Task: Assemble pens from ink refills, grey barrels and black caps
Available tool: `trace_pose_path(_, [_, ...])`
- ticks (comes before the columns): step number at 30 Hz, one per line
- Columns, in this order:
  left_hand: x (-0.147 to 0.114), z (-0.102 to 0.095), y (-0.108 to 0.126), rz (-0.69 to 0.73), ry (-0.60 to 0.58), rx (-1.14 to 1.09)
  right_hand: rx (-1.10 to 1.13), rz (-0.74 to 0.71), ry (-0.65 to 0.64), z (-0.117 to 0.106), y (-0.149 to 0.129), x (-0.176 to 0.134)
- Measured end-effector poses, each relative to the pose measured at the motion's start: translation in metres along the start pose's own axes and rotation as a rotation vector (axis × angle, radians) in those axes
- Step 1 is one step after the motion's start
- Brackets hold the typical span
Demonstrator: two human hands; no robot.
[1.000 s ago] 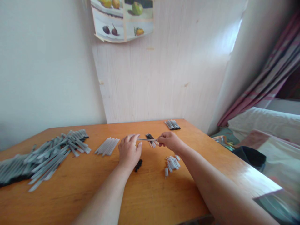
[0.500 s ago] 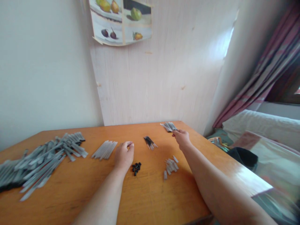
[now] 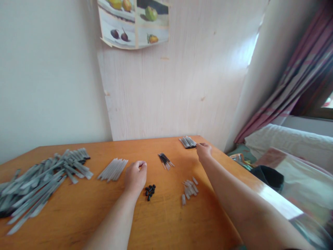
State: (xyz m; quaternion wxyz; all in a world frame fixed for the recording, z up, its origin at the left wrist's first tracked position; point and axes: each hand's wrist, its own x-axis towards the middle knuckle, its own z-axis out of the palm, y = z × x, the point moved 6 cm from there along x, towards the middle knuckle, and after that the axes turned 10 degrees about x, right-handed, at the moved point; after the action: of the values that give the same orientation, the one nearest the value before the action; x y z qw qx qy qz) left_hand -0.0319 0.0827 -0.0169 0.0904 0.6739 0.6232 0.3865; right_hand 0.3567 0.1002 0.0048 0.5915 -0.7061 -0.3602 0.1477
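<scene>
My left hand (image 3: 135,177) is curled on the table, thumb and forefinger drawn together; nothing sticks out of it, and its palm is hidden. Beside it on the left is a row of clear white plastic tubes (image 3: 113,169). Small black caps (image 3: 150,191) lie to its right. At the back right, my right hand (image 3: 204,151) is closed in a pinch by the right end of a row of capped pens (image 3: 187,142). Whether anything is between those fingertips is too small to tell. Thin black-and-white pen refills (image 3: 165,160) lie between the hands, with short whitish plastic pieces (image 3: 190,188) nearer me.
A large loose heap of grey-white pens (image 3: 49,173) covers the left of the orange wooden table (image 3: 161,222). A panel with a fruit picture (image 3: 135,24) stands behind. Beyond the right edge are a black container (image 3: 267,177) and bedding (image 3: 301,139).
My right hand has shifted slightly right, away from the row of pens, whose dark front ends now show. My left hand stays curled in place; the whole view has shifted a little.
</scene>
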Motion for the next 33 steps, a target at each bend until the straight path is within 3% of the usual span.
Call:
trace_pose_path(8, [-0.001,0.000,0.002,-0.037,-0.033,0.046,-0.254,-0.034,0.107,0.009,0.003,0.022])
trace_pose_path(20, [-0.002,0.001,0.001,-0.011,-0.038,0.073,-0.426,-0.040,0.055,0.031,0.004,0.034])
trace_pose_path(33, [-0.003,0.000,0.003,-0.019,-0.043,0.072,-0.496,-0.039,0.012,0.038,0.009,0.033])
